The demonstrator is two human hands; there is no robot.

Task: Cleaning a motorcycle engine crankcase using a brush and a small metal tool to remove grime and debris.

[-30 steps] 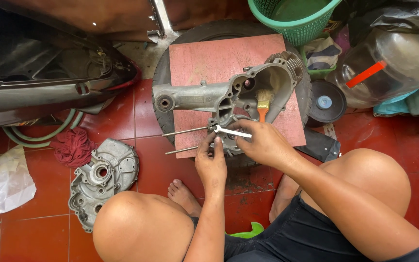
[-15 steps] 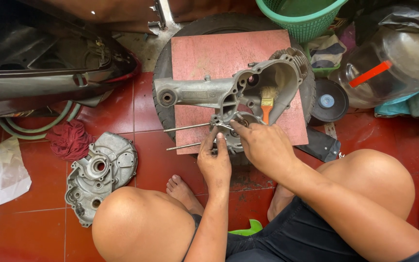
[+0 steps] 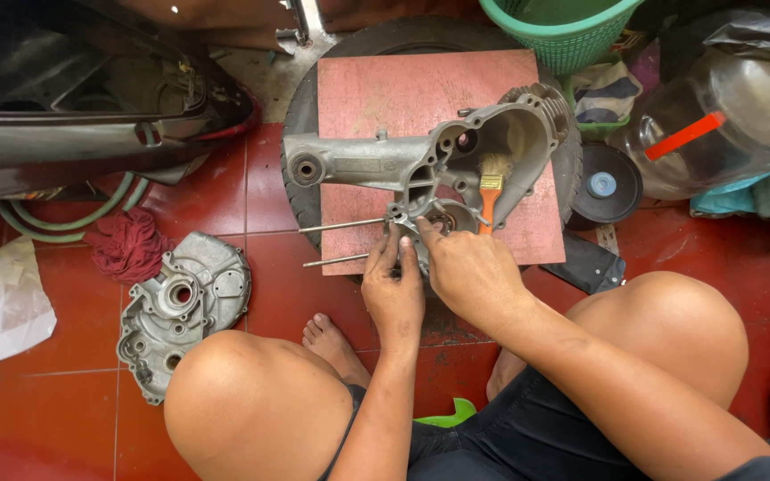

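Right now your left hand (image 3: 393, 289) and right hand (image 3: 467, 272) both pinch at one grey cast-metal engine casing (image 3: 421, 165) — what they grip is hidden. Two thin steel rods (image 3: 342, 225) jut out; one orange-handled brush (image 3: 490, 187) lies inside.

Both hands (image 3: 434, 281) on engine casing (image 3: 421, 165), paintbrush (image 3: 490, 187) inside

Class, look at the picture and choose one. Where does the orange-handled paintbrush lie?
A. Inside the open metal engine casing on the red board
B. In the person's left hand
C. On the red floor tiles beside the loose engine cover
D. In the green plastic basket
A. The orange-handled paintbrush rests inside the open metal engine casing on the red board, just above the right hand and left hand, which work at the casing's lower edge.
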